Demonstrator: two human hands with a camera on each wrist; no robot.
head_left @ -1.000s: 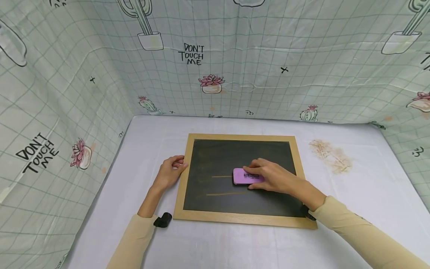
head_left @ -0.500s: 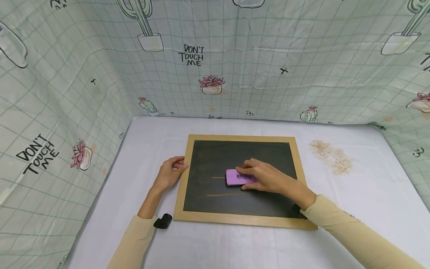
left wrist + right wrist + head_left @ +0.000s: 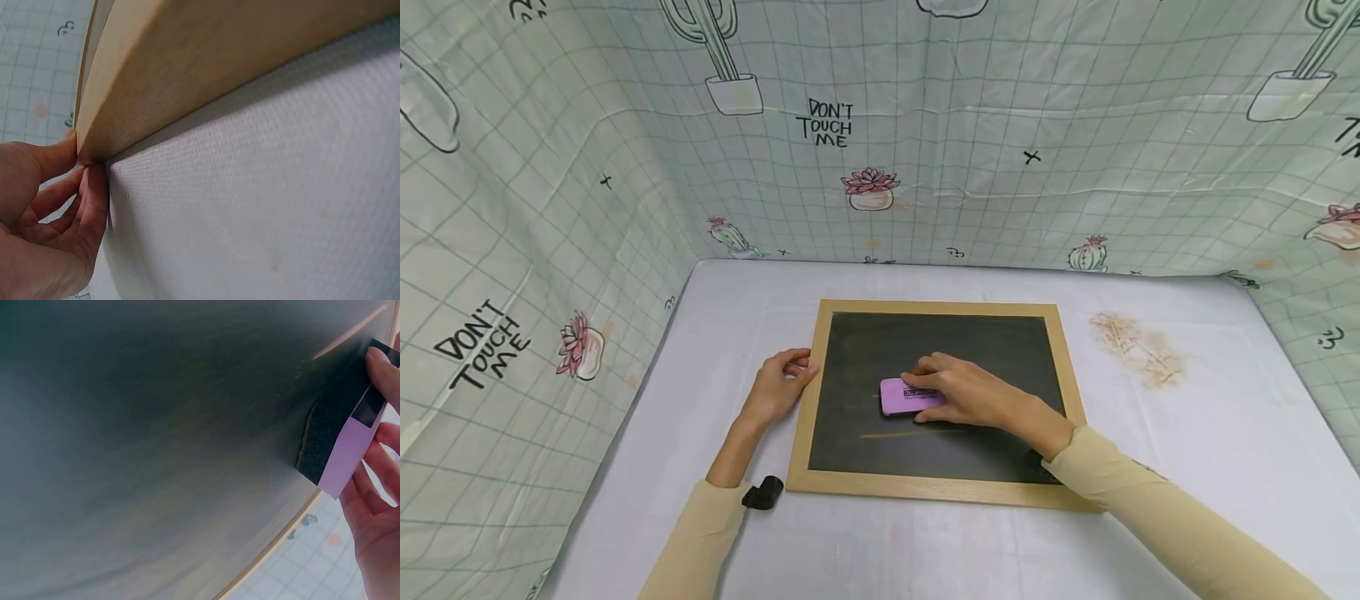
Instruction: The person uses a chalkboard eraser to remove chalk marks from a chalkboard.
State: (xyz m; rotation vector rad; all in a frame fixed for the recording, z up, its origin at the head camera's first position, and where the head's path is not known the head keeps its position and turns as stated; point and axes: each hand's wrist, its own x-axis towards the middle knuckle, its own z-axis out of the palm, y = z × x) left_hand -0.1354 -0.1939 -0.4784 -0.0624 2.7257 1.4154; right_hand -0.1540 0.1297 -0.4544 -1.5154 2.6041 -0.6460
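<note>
A chalkboard (image 3: 1000, 350) in a pale wooden frame lies on the white cloth. My right hand (image 3: 970, 392) grips a purple chalkboard eraser (image 3: 895, 396) with thumb and fingers at its sides. In the right wrist view the eraser's dark felt (image 3: 331, 425) faces the board's surface. One yellowish chalk line (image 3: 895, 435) shows just below the eraser, and only a short bit of another peeks out at its left. With thumb and fingertips at the wooden frame (image 3: 125, 94), my left hand (image 3: 778, 383) holds the board's left edge.
A brownish smudge (image 3: 1138, 348) marks the cloth to the right of the board. Grid-patterned fabric (image 3: 955, 200) with cactus drawings hangs at the back and sides. Black wrist devices (image 3: 763, 493) sit at both cuffs.
My right hand has slid the eraser leftward over the upper chalk line, and most of that line is now gone or covered. My left hand stays in place.
</note>
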